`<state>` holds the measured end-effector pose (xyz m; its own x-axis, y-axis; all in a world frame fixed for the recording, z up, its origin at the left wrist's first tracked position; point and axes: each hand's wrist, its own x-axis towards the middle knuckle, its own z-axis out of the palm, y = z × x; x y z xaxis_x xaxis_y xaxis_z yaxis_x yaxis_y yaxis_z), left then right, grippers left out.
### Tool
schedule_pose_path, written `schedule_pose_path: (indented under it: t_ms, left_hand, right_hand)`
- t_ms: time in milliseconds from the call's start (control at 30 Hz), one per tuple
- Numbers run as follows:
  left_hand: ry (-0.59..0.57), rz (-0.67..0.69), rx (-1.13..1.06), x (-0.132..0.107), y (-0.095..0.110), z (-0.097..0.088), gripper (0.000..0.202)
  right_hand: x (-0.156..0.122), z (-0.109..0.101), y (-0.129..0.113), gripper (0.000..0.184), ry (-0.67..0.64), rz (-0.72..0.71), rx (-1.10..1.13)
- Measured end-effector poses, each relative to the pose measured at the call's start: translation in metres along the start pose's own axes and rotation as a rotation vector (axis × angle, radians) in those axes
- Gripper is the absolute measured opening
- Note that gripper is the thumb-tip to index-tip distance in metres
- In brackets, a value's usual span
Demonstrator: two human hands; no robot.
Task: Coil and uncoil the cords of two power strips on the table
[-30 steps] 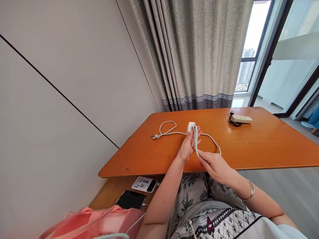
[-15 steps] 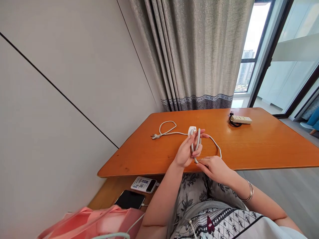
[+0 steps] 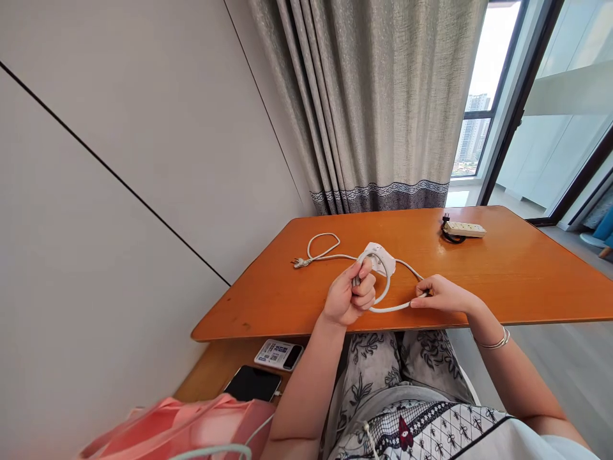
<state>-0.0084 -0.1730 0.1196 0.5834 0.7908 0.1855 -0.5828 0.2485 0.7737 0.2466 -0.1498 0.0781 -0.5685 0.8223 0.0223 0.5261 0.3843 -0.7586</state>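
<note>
A white power cord (image 3: 393, 309) is gathered in a loop, and my left hand (image 3: 351, 292) is closed round the loop near the table's front edge. To the right, my right hand (image 3: 441, 294) pinches the same cord between thumb and fingers, with a stretch of it running between the hands. Just behind the loop lies a white power strip (image 3: 382, 259), partly hidden by the cord and my left hand. From it a cord leads left to a white plug (image 3: 301, 262), past a loose bend on the tabletop.
On the orange-brown table (image 3: 517, 275), a second power strip (image 3: 464, 229) with a black cord lies at the back right. Below the table's left side are a power bank (image 3: 278, 354), a black phone (image 3: 252, 383) and a pink bag (image 3: 191, 428). A curtain (image 3: 387, 102) hangs behind.
My right hand has moved right and slightly up along the cord, away from my left hand. My left fingers have closed round the loop, and more of the power strip shows.
</note>
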Motion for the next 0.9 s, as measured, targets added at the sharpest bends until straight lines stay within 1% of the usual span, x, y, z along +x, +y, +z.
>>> schedule_pose_path:
  t_ms: [133, 200, 267, 333, 400, 433, 500, 600, 667, 733, 767, 833, 900]
  left_hand:
    - [-0.057, 0.022, -0.027, -0.01, 0.003, -0.003, 0.038]
    - [-0.099, 0.005, -0.007, -0.015, 0.004, -0.002, 0.041]
    - [-0.128, -0.057, 0.04, -0.016, 0.004, 0.0, 0.043]
    - [-0.124, -0.122, 0.095, -0.015, 0.002, 0.002, 0.043]
    - [-0.101, -0.149, 0.135, -0.011, -0.001, 0.003, 0.043]
    - [-0.095, -0.15, 0.147, -0.008, -0.003, 0.003, 0.042]
    - [-0.104, -0.159, 0.184, -0.004, -0.008, 0.002, 0.042]
    - [-0.094, -0.176, 0.313, 0.001, -0.014, 0.001, 0.044]
    - [-0.066, -0.175, 0.444, 0.002, -0.018, 0.001, 0.046]
    - [-0.056, -0.167, 0.564, 0.003, -0.021, 0.001, 0.047]
    - [-0.053, -0.16, 0.609, 0.004, -0.023, 0.001, 0.048]
    - [-0.017, -0.13, 0.684, 0.005, -0.028, 0.0, 0.049]
    - [0.05, -0.085, 0.742, 0.007, -0.034, -0.003, 0.049]
  right_hand:
    - [0.006, -0.012, 0.007, 0.051, -0.037, 0.007, 0.033]
    - [0.01, -0.014, 0.007, 0.053, -0.007, 0.008, 0.014]
    - [0.014, -0.014, 0.004, 0.055, 0.092, 0.017, -0.042]
    - [0.018, -0.014, -0.004, 0.057, 0.25, 0.034, -0.112]
    - [0.021, -0.014, -0.014, 0.058, 0.406, 0.038, -0.159]
    - [0.023, -0.014, -0.02, 0.058, 0.463, 0.031, -0.169]
    - [0.025, -0.013, -0.029, 0.058, 0.519, 0.001, -0.171]
    - [0.029, -0.012, -0.038, 0.055, 0.525, -0.035, -0.155]
    - [0.029, -0.01, -0.042, 0.048, 0.516, -0.055, -0.114]
    - [0.027, -0.009, -0.047, 0.036, 0.501, -0.075, -0.005]
    - [0.025, -0.007, -0.05, 0.033, 0.482, -0.084, 0.066]
    - [0.019, -0.003, -0.058, 0.039, 0.424, -0.095, 0.183]
    - [0.012, 0.003, -0.068, 0.042, 0.369, -0.117, 0.188]
